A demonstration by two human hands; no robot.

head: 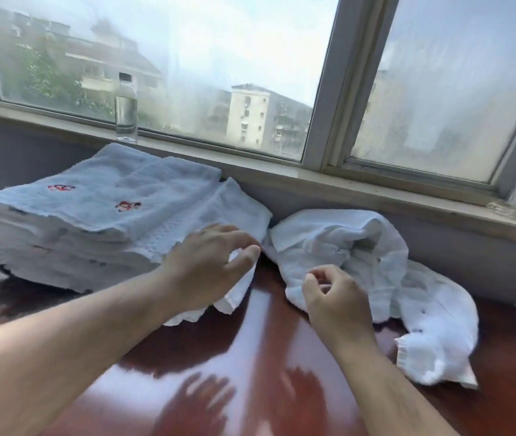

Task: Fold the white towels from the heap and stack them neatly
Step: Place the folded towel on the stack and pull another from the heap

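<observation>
left hand (209,265): spread wide, held at folded stack (93,215) edge. right hand (335,300): curled at crumpled towel (360,243) edge, hold not discernible; bare table (266,325) is seen between.

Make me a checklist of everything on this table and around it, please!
Surface: glossy reddish-brown table, reflecting the hands.
Job's things: stack of folded towels at left; crumpled towel heap at right, not yet folded.
Clutter: water bottle upright on the windowsill.
Hands: left hand open at the stack's edge; right hand at the heap, fingers curled, grip unclear.
Cables: nothing seen.
Surroundings: window, buildings outside.
</observation>
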